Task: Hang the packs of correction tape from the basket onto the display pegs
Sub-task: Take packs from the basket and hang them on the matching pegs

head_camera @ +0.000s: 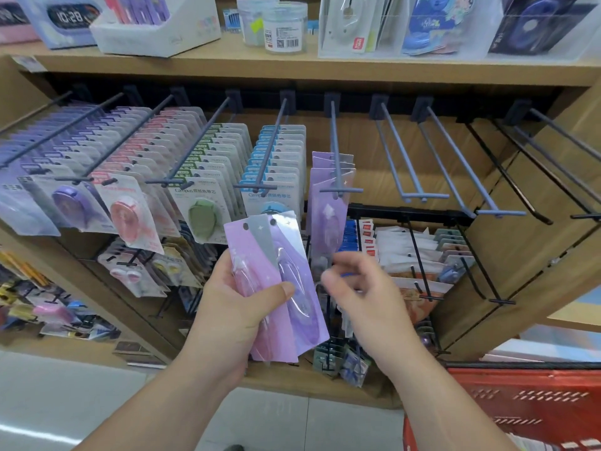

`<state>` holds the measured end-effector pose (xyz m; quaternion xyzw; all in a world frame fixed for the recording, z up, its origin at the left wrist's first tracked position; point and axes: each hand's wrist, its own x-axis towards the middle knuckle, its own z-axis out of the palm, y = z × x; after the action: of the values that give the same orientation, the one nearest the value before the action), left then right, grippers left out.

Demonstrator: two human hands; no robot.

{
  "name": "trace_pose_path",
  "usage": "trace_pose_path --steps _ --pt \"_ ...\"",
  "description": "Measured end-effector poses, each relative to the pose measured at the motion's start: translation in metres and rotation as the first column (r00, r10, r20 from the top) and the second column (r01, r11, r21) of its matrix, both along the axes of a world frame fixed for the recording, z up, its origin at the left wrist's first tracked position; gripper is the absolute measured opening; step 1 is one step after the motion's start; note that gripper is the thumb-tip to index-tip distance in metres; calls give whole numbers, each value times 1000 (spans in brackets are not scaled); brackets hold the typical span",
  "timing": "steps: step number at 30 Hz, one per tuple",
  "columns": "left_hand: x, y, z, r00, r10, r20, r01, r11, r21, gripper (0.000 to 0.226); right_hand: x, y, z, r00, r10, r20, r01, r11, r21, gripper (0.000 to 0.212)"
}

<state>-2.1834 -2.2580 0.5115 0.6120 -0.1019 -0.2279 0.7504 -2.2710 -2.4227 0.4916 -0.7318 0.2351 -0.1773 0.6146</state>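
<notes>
My left hand [234, 304] grips a fanned bundle of pink and purple correction tape packs [289, 255], thumb across their fronts, in front of the display. A few matching purple packs [328, 203] hang on a blue peg [336, 154] just above and to the right. My right hand [361, 284] hovers blurred beside the bundle, fingers loosely curled, holding nothing. The red basket [520, 405] stands at the lower right.
Pegs to the left are full of purple, pink, green and blue tape packs [136, 164]. Bare blue pegs [409, 157] and black pegs [520, 164] jut out to the right. A wooden shelf [292, 70] with boxes runs above; lower racks hold more goods.
</notes>
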Motion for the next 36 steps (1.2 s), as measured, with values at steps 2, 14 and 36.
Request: trace_pose_path --steps 2,14,36 --pt "-1 -3 0 1000 -26 4 26 1000 15 63 -6 8 5 973 229 8 -228 970 86 30" --pt "-3 -6 2 998 43 -47 -42 998 37 42 -17 -14 3 966 166 198 -194 971 136 22" --pt "0 6 2 999 31 -25 -30 999 28 55 21 -9 -6 999 2 51 5 990 -142 14"
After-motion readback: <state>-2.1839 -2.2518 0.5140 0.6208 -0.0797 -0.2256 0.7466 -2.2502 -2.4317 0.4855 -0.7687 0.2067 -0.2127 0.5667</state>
